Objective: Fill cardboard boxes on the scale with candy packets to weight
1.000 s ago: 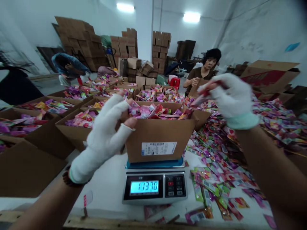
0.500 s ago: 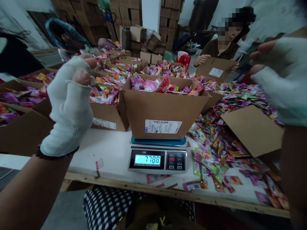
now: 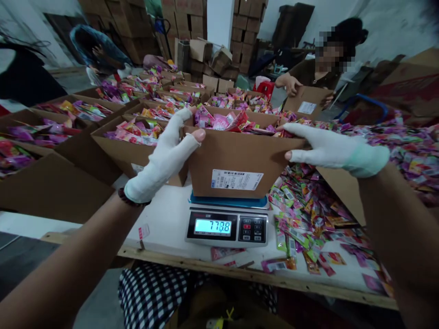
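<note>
An open cardboard box (image 3: 236,157) filled with small candy-coloured packets (image 3: 221,121) stands on the blue pan of a digital scale (image 3: 226,228), whose display reads about 778.8. My left hand (image 3: 171,146), in a white fingertipless glove, holds the box's upper left corner, thumb at the front and fingers along the side. At the upper right corner my right hand (image 3: 318,144), gloved the same way, has its thumb on the front and its fingers over the rim. A white barcode label (image 3: 236,179) faces me on the box front.
More packet-filled boxes (image 3: 130,137) crowd the left and back of the table. Loose packets (image 3: 308,219) are heaped on the right, around a cardboard flap (image 3: 339,192). Across the table a person (image 3: 308,77) holds a box; another person (image 3: 99,52) bends over at back left.
Both hands have come inward from the sides, from clear of the box onto its upper corners. The person across has shifted their box slightly. The scale reading looks unchanged.
</note>
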Demonstrator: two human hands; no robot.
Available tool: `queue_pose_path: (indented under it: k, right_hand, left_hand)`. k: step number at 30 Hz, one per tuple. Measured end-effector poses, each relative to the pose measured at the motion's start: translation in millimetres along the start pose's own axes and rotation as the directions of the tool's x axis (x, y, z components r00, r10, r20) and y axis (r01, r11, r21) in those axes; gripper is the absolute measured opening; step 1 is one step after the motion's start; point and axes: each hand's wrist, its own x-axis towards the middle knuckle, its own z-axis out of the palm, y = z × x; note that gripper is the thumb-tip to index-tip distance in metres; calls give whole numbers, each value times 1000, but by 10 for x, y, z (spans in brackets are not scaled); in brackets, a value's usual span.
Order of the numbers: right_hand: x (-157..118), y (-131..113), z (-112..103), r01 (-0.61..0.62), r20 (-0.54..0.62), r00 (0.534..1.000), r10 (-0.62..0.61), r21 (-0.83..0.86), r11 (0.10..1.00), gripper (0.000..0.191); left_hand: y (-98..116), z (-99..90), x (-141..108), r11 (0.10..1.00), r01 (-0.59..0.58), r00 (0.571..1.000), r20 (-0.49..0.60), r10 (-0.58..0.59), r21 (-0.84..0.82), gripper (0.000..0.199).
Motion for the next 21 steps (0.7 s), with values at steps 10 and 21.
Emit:
queue_pose_path:
  k: [10, 21]
  right_hand:
    - [-65, -488, -245, 98, -51, 994, -95, 63, 993, 34]
    - [630, -951, 82, 341, -36, 939, -342, -20, 940, 20]
  left_hand:
    - [93, -61, -373, 983, -153, 988, -13, 155, 99, 44]
    - [99, 18, -475, 995, -54, 996, -68, 59, 83, 49]
